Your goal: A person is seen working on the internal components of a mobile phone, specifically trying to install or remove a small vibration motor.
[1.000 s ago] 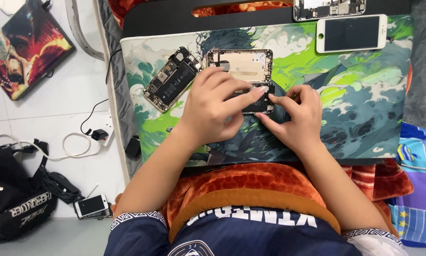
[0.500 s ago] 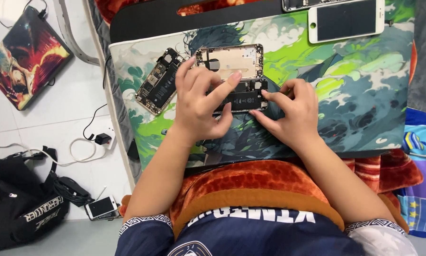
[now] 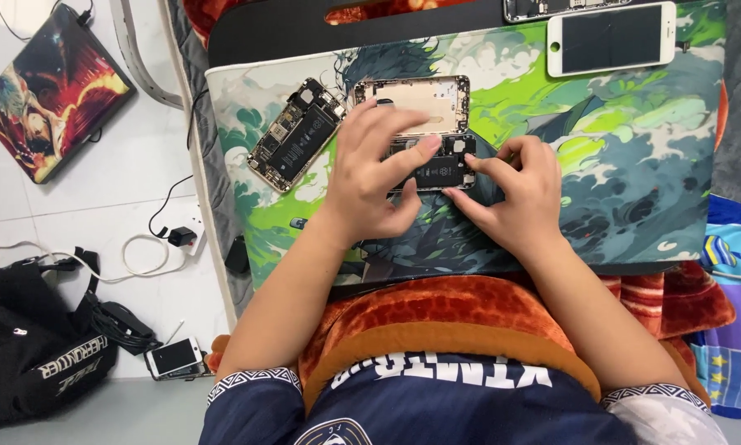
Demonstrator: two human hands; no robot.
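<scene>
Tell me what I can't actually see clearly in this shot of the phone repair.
Head view only:
- Opened phone: its middle is covered by the left hand and right hand.
- What the fingertips pinch: too small to tell.
- Part at the top edge: cut off by the frame.
- Empty housing: lower edge is hidden by fingers.

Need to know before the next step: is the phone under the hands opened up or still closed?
Opened. The phone under the left hand and right hand shows its dark battery and inner parts, with no screen on it.
</scene>
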